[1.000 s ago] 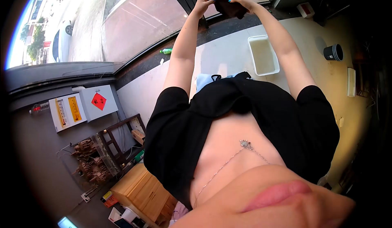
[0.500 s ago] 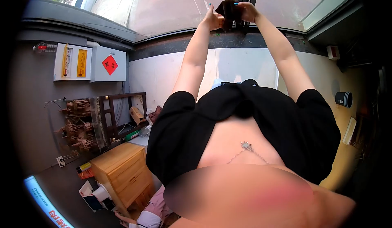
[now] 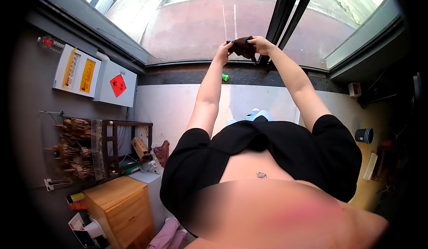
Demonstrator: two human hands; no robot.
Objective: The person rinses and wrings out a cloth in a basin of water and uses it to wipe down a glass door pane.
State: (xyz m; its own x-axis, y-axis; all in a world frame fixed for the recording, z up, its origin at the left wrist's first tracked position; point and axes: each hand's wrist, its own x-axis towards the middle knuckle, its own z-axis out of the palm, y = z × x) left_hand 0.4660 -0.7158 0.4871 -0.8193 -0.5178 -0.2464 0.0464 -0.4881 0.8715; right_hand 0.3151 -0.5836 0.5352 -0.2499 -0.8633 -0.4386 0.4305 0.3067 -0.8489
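Note:
A dark brown cloth [image 3: 242, 47] is stretched between my two hands, in front of the glass door and window at the top of the head view. My left hand [image 3: 223, 52] pinches its left end, thumb up. At the upper right end, my right hand [image 3: 262, 45] has its fingers closed on the fabric. The cloth hangs crumpled, with a loose corner drooping below my right hand. Both arms reach straight out. Whether the cloth touches the glass, I cannot tell.
A dark door frame [image 3: 285, 17] rises just right of my hands. Below them, a small green item [image 3: 225, 77] lies on the dark sill. Wall boxes [image 3: 115, 85], a wooden cabinet [image 3: 120, 204] and a person's pink-clad legs [image 3: 167, 235] are left; a dark bucket [image 3: 364, 135] stands right.
The view has shifted, so my hands and the cloth sit lower in it. The cloth looks more spread out sideways between my hands, and both hands still hold it.

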